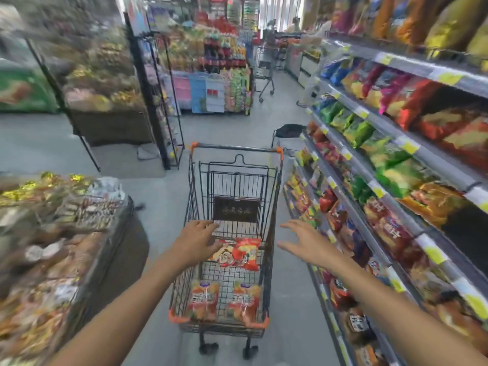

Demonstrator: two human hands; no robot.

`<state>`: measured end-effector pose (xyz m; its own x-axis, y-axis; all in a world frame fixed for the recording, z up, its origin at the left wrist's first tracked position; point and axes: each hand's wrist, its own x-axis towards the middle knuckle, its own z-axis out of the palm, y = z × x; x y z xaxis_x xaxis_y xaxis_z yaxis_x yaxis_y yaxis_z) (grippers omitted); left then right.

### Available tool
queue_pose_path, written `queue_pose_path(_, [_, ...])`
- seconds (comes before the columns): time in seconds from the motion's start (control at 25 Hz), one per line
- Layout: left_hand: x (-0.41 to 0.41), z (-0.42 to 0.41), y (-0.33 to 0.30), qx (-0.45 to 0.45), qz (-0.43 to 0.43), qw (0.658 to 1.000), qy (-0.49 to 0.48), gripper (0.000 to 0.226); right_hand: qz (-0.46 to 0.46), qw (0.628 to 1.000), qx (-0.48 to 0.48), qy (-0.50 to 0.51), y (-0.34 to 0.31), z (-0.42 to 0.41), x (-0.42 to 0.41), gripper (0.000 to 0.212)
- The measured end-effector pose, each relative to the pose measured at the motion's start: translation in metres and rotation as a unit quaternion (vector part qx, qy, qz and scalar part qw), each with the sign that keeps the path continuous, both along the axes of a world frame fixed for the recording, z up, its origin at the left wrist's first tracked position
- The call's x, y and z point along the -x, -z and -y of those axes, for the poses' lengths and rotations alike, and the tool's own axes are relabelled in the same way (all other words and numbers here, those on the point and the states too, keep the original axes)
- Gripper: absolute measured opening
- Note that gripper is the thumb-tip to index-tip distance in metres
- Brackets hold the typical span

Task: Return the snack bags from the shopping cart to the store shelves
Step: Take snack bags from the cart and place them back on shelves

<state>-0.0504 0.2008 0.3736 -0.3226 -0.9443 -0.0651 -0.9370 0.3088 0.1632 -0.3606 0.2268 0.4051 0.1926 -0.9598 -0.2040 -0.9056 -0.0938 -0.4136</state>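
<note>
A black wire shopping cart [272, 196] with orange corners stands in the aisle in front of me. A red snack bag [244, 253] lies in its middle, and two orange snack bags [204, 299] [244, 302] lie at the end nearest me. My left hand [196, 240] hovers over the cart's left side, fingers spread, just left of the red bag and holding nothing. My right hand [306, 243] is stretched out flat beside the cart's right rim, empty. Snack shelves [380, 191] full of bags run along the right.
A low display bin [116, 233] heaped with wrapped sweets stands at the left. Black wire racks [163, 101] and a stacked drinks display [219, 59] are ahead. A second cart [264, 72] and a black stool [287, 132] stand farther along the aisle.
</note>
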Motion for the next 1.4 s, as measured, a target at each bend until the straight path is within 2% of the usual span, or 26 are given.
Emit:
queue_pose_path(0.2, [-0.019, 0.021, 0.039, -0.07, -0.042, 0.996, -0.038, 0.062, 0.027, 0.996, -0.066, -0.048, 0.058, 0.062, -0.029, 0.069])
queue_pose_path(0.36, [-0.026, 0.061, 0.078, -0.178, -0.062, 0.98, -0.068, 0.059, 0.092, 0.982, -0.155, -0.05, 0.115, 0.107, -0.04, 0.066])
queue_pose_path(0.56, [-0.009, 0.1, 0.139, -0.291, -0.056, 0.948, -0.115, 0.059, 0.175, 0.943, -0.282, 0.024, 0.203, 0.131, -0.037, 0.076])
queue_pose_path(0.76, [0.006, 0.113, 0.208, -0.405, -0.029, 0.907, -0.11, 0.059, 0.218, 0.894, -0.373, 0.121, 0.276, 0.127, -0.034, 0.073])
queue_pose_path(0.84, [0.005, 0.115, 0.225, -0.422, -0.025, 0.898, -0.125, 0.06, 0.241, 0.874, -0.392, 0.159, 0.292, 0.123, -0.037, 0.062])
queue_pose_path(1.04, [-0.011, 0.125, 0.286, -0.448, -0.038, 0.88, -0.154, 0.057, 0.301, 0.813, -0.422, 0.266, 0.353, 0.106, -0.066, 0.061])
queue_pose_path(1.16, [-0.025, 0.128, 0.328, -0.449, -0.052, 0.874, -0.179, 0.055, 0.336, 0.78, -0.41, 0.334, 0.397, 0.089, -0.087, 0.071])
queue_pose_path(1.28, [-0.043, 0.127, 0.375, -0.443, -0.076, 0.863, -0.229, 0.053, 0.316, 0.758, -0.394, 0.413, 0.447, 0.075, -0.105, 0.075])
queue_pose_path(1.4, [-0.061, 0.123, 0.424, -0.433, -0.106, 0.853, -0.272, 0.047, 0.274, 0.752, -0.366, 0.475, 0.495, 0.07, -0.12, 0.065])
